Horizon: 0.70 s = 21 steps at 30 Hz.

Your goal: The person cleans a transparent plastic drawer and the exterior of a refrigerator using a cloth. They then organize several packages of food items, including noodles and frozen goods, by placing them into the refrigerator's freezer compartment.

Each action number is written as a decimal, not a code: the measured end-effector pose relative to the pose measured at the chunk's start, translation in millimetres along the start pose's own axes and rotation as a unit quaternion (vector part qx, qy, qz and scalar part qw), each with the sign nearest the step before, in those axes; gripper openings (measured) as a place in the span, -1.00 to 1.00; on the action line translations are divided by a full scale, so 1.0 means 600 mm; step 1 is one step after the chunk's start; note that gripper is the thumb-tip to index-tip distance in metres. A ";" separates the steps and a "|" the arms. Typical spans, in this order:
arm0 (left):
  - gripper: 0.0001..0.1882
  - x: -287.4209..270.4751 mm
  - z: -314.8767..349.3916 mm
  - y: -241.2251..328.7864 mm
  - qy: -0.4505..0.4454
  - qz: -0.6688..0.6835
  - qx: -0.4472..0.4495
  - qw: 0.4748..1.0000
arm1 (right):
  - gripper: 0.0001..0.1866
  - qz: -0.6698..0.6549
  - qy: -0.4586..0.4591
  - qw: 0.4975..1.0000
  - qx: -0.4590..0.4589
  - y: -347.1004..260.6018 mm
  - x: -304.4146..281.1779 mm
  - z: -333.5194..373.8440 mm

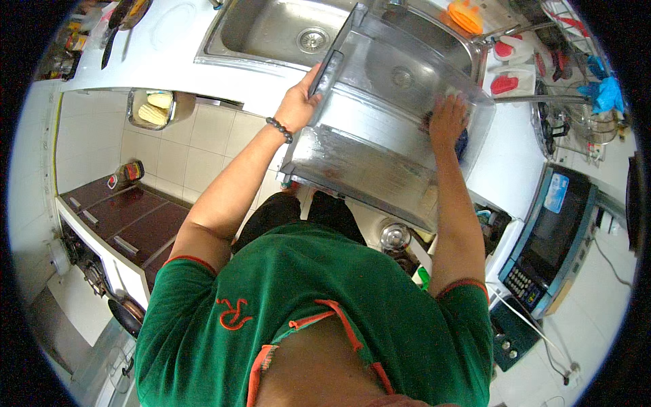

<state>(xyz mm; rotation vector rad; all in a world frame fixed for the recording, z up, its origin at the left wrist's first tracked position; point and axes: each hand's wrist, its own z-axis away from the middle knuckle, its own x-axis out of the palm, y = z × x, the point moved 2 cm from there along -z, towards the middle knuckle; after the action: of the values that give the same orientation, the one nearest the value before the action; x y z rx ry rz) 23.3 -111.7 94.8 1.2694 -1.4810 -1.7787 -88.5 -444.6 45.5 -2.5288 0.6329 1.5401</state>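
Note:
A large clear plastic drawer (380,102) with a grey front edge lies tilted across the double steel sink (261,34) and the near counter edge. My left hand (298,105), wearing a dark bead bracelet, is closed round the drawer's grey handle strip (327,78). Over at the drawer's right end, my right hand (447,125) presses on a dark blue and reddish cloth-like bundle (462,145), mostly hidden under the palm. The fingers of that hand are slightly blurred. Water marks show on the drawer's lower panel.
A bin (173,112) with yellow ribbed pieces hangs at the counter's left edge. Red-and-white containers (505,83), a wire rack with blue gloves (607,93) and an orange item (465,16) stand around the sink. A microwave (553,230) is at right; a metal pot (395,237) sits below.

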 end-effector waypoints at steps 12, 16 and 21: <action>-0.36 0.000 -0.001 -0.004 0.011 -0.007 0.002 1.000 | -0.58 -0.414 -0.279 0.748 -0.437 -0.317 -0.154 0.145; -0.34 -0.012 -0.013 -0.003 -0.037 0.023 -0.038 0.998 | -0.56 -0.402 -0.264 0.731 -0.483 -0.339 -0.157 0.129; -0.36 -0.005 -0.006 -0.022 0.000 0.020 -0.019 1.000 | -0.54 -0.295 -0.247 0.739 -0.553 -0.185 -0.151 0.166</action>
<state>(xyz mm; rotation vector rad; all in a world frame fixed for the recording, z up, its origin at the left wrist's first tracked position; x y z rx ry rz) 30.5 -107.2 83.7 1.2128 -1.4546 -1.7726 -161.7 -287.3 63.6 -2.1417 -1.4155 2.4952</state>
